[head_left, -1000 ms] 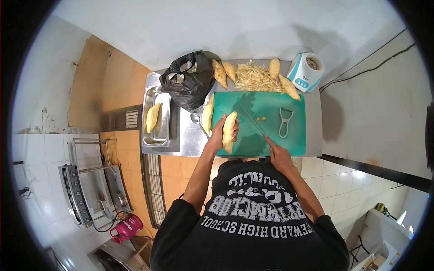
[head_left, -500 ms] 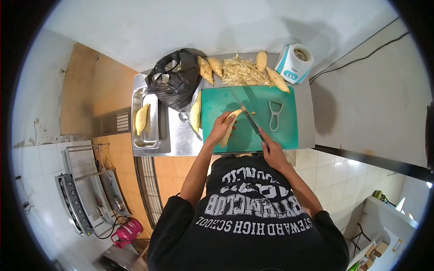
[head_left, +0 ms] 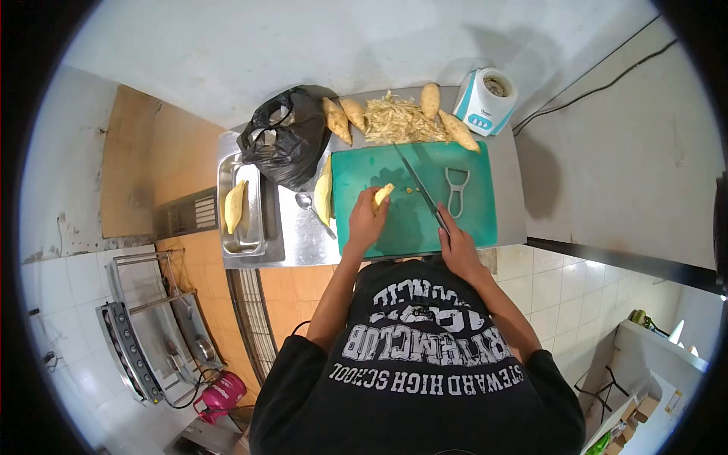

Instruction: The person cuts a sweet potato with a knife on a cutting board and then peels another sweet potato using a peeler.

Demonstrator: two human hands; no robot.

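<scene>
White wall (head_left: pixel 318 45), tiled floor (head_left: pixel 576 296), steel counter (head_left: pixel 303 243), pink gas cylinder (head_left: pixel 220 396).

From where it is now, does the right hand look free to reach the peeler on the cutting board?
Probably yes, but not empty-handed. The peeler lies on bare green cutting board just beyond the right hand, with nothing between them. That hand's grip is closed on the knife, so it would likely have to set it down first.

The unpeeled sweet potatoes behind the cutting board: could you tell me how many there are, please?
4: two left of the peel pile, two right of it. More may hide under the peels.
</scene>
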